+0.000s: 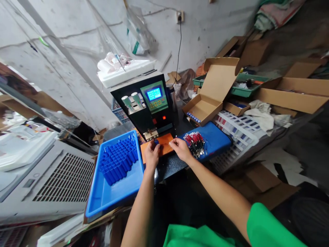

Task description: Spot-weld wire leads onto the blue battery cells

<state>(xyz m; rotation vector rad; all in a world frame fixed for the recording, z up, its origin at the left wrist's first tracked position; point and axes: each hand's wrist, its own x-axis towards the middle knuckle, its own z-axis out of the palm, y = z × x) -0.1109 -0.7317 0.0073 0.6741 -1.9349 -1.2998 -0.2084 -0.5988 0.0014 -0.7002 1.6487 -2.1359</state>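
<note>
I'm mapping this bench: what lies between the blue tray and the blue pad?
The head view shows the orange board, left hand, right hand and dark benchtop there.

Tray [105, 195]: glossy smooth plastic. Cylinders [118, 161]: smooth, plastic-looking skin. Board [165, 139]: smooth; material unclear. Table [169, 164]: polished, stone-like. Carton [218, 80]: matt cardboard. Slab [128, 73]: matt foam. Rag [259, 115]: cloth. Wall [218, 24]: rough, matt.

No text is readable — the lit screen [154, 93] is too blurred.

Two hands [152, 154] [181, 149], one machine [141, 119] and one orange board [165, 140] show.
</note>
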